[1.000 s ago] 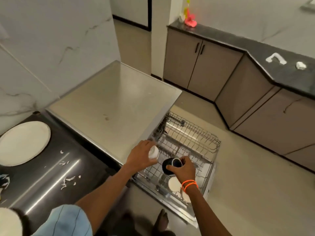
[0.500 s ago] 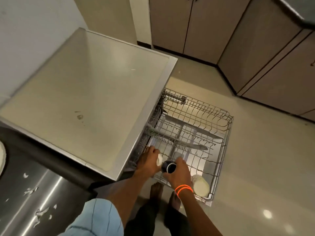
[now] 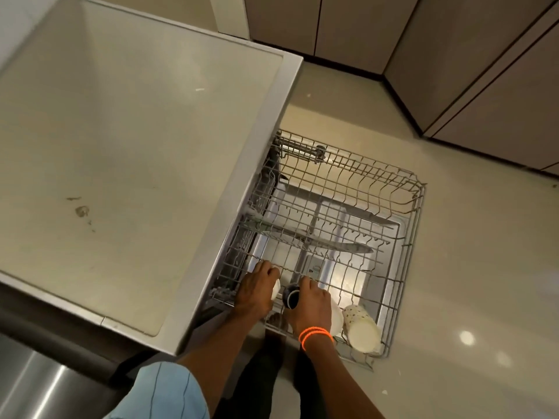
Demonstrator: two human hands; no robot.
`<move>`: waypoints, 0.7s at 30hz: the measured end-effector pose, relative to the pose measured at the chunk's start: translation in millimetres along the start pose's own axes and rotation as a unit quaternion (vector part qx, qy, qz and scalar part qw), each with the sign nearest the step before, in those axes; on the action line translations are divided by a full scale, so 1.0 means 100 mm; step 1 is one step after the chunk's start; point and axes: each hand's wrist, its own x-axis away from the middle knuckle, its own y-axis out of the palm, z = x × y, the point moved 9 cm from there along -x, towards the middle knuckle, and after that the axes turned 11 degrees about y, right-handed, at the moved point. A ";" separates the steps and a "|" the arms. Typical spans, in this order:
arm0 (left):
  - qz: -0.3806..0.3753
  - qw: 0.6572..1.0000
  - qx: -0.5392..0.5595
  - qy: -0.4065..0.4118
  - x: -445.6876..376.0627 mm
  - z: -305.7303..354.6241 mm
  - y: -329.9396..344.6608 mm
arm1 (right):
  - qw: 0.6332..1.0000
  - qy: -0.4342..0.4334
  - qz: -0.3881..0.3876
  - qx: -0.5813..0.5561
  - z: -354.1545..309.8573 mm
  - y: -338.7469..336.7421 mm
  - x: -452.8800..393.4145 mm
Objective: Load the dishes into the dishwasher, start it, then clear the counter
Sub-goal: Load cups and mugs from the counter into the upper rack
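Holding dark cup [image 3: 291,296] lower in rack [image 3: 405,237], right hand [image 3: 311,306] now covering it.

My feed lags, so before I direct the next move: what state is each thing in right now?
Rack: pulled out, mostly bare.
Left hand: grip on a white cup, low at the rack's near edge.
Right hand: grip on a dark cup, low beside it.
Speckled cup: lying on its side in the rack's near right corner.
Cabinet doors: shut.
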 end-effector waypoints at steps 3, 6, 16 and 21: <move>-0.006 1.000 -0.005 -0.006 -0.02 -0.06 0.09 | 1.000 0.003 -0.006 0.011 0.00 0.08 -0.06; -0.002 1.000 -0.016 -0.001 -0.03 -0.07 0.13 | 1.000 -0.002 0.004 0.023 -0.01 0.12 -0.07; -0.005 1.000 0.024 -0.007 -0.01 -0.14 0.19 | 0.997 -0.019 -0.018 0.068 -0.05 0.19 -0.06; 0.005 0.998 0.065 -0.017 0.05 -0.22 0.16 | 0.997 -0.019 -0.035 0.063 -0.04 0.14 -0.03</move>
